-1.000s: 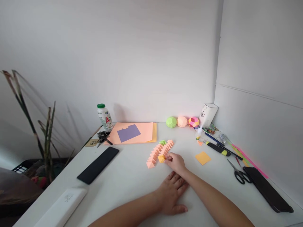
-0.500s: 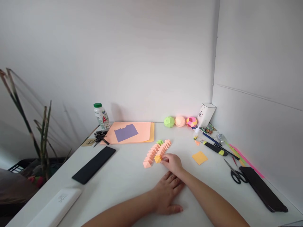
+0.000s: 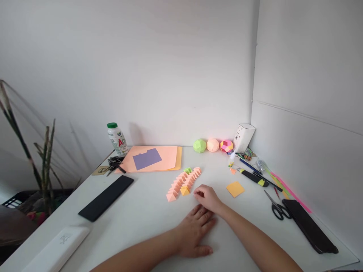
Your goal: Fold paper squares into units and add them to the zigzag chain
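Two rows of small folded paper pyramids, mostly peach (image 3: 175,185), stand side by side on the white table. A green paper pyramid (image 3: 187,170) is at the far end, and orange-yellow ones (image 3: 185,190) sit at the near end of the right row. Just right of these is my right hand (image 3: 208,198), its fingers curled together with nothing visible in them and apart from the paper. My left hand (image 3: 195,230) lies flat on the table, palm down with fingers stretched out, its fingertips beside or partly under my right hand. A square yellow paper stack (image 3: 235,189) lies to the right.
Paper balls (image 3: 199,146) line the back wall beside a white box (image 3: 244,138). To the right are a utility knife (image 3: 253,177), scissors (image 3: 277,207) and a dark case (image 3: 309,226). Leftward lie coloured sheets (image 3: 170,158), a bottle (image 3: 117,139), keys (image 3: 115,163) and a black slab (image 3: 106,198).
My right hand has let go of the orange-yellow paper pyramid and drawn slightly to the right of it. The whole view has shifted a little; my left hand stays flat.
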`<move>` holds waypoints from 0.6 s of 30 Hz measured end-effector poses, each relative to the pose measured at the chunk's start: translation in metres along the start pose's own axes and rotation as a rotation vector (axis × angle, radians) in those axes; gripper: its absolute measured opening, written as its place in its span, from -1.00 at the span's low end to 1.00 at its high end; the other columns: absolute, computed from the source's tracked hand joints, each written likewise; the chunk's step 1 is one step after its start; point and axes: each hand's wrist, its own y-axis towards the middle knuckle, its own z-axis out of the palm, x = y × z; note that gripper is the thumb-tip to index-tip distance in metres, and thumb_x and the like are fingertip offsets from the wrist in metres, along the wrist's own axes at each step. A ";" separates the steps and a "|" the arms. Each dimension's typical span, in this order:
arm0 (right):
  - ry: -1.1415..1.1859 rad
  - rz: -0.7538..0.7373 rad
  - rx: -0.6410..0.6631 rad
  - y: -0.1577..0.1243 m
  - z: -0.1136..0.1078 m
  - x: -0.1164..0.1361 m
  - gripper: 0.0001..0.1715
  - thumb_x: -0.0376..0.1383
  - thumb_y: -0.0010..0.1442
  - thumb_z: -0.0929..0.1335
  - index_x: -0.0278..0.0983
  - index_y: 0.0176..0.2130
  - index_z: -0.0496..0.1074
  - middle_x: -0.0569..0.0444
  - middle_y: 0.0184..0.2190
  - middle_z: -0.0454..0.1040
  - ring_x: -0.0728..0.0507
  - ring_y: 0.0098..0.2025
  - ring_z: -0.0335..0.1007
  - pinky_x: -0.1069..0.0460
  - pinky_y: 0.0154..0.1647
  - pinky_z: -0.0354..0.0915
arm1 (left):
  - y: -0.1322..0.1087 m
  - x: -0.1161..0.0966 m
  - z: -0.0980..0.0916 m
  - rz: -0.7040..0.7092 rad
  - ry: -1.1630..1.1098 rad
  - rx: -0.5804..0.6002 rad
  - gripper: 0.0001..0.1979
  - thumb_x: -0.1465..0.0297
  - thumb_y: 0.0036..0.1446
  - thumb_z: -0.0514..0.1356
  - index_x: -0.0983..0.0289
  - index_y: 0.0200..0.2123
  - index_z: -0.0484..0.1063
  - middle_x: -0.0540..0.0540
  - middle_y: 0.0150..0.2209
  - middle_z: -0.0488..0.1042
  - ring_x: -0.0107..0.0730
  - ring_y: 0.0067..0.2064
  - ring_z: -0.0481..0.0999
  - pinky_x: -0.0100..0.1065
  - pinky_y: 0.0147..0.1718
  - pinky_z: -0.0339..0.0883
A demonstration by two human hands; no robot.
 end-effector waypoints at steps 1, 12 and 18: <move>-0.015 -0.017 0.007 -0.005 -0.009 -0.001 -0.86 -0.40 0.08 0.29 -0.27 -0.36 0.45 0.07 -0.35 0.47 -0.06 -0.33 0.39 0.09 -0.30 0.30 | 0.000 0.000 0.000 -0.001 -0.011 0.008 -0.22 -0.05 0.12 -0.09 0.26 0.28 -0.17 0.20 0.31 -0.13 0.09 0.29 -0.18 0.06 0.21 -0.30; -0.756 0.378 -0.018 -0.053 -0.092 -0.060 -0.76 -0.32 0.12 0.22 -0.38 -0.35 0.43 -0.13 -0.29 0.40 -0.23 -0.16 0.31 0.00 -0.27 0.19 | 0.002 0.003 0.006 0.006 -0.045 0.003 -0.23 -0.06 0.11 -0.08 0.27 0.26 -0.10 0.27 0.30 -0.16 0.12 0.29 -0.17 0.13 0.18 -0.30; -0.795 0.342 0.035 -0.053 -0.090 -0.060 -0.78 -0.37 0.12 0.21 -0.38 -0.36 0.42 -0.12 -0.32 0.43 -0.22 -0.20 0.33 0.01 -0.31 0.18 | 0.001 0.003 0.003 0.011 -0.062 0.002 -0.24 -0.04 0.12 -0.08 0.27 0.26 -0.13 0.26 0.30 -0.16 0.12 0.29 -0.17 0.12 0.18 -0.30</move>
